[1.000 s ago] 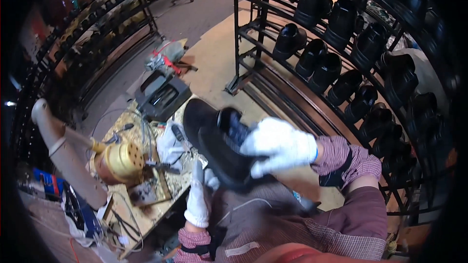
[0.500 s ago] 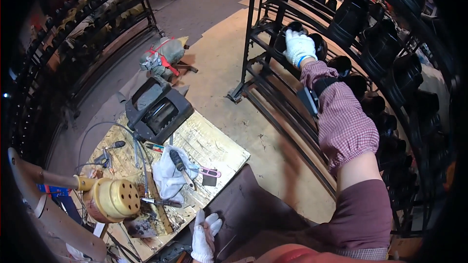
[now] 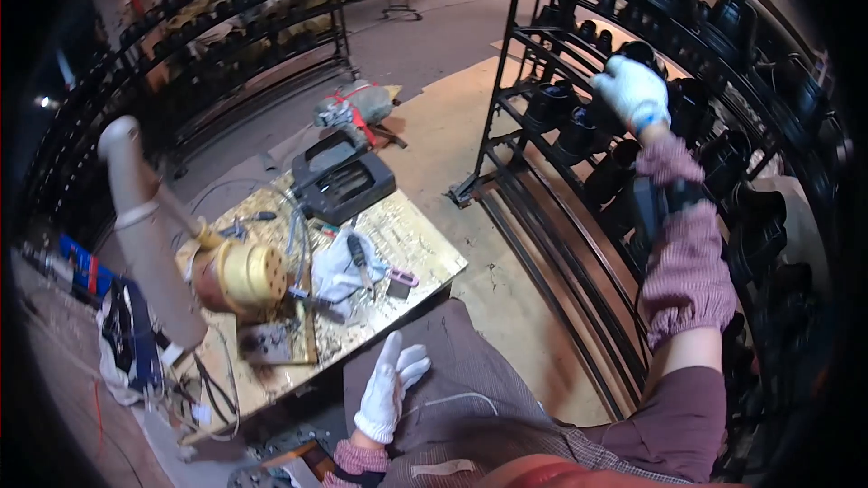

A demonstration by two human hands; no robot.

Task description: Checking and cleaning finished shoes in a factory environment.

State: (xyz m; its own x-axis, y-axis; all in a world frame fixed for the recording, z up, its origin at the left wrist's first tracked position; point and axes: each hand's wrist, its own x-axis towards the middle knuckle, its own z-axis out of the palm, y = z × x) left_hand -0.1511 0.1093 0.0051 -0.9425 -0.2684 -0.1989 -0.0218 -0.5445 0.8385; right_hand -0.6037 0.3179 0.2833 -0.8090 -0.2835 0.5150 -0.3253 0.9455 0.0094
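My right hand, in a white glove, reaches out to the black rack on the right with its fingers curled closed. A dark, rounded boot-like piece shows just beyond the knuckles; what lies inside the grip is hidden. Similar glossy black boots stand on the shelf beside and below it. Over the dark apron on my lap, my left hand, also in a white glove, is open with its fingers stretched out and nothing in it.
A worn worktable on the left carries a black metal mould-like frame, a white cloth, a screwdriver and a yellow round fixture. A thick grey post rises beside it. Another loaded rack stands farther back.
My view has tilted and shifted, and the scene sits differently in it. My right hand has moved right along the rack, its fingers now curled. My left hand is still open over the apron.
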